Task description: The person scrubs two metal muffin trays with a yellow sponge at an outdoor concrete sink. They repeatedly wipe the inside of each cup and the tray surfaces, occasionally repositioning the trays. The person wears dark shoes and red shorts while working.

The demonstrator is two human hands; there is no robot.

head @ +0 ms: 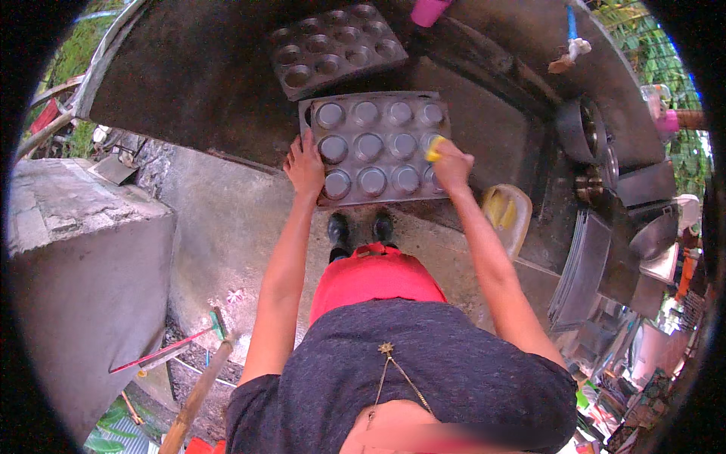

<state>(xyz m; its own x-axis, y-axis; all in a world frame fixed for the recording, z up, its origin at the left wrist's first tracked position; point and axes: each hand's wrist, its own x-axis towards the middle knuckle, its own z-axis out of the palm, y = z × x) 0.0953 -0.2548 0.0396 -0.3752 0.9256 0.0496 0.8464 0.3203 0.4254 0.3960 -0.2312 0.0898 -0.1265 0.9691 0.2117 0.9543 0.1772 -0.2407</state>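
Observation:
A metal muffin tin point(387, 131) lies with its cup bottoms facing up, near the front edge of a dark concrete counter. My left hand point(306, 167) grips its left edge, the fingers reaching along the rim. In my right hand point(452, 164) is a yellow sponge point(435, 148), pressed against a cup at the tin's right side. Behind, a second muffin tin point(340, 48) rests with its hollows facing up. A pale oval tub point(524, 213) holding something yellow sits to the right of my right forearm.
A pink container point(429, 11) stands at the back, and a tap with a blue pipe point(571, 25) is at the upper right. Metal pots point(578, 130) and stacked flat trays point(581, 267) line the right side. A concrete block point(91, 267) and a green-headed broom point(217, 324) are at the left.

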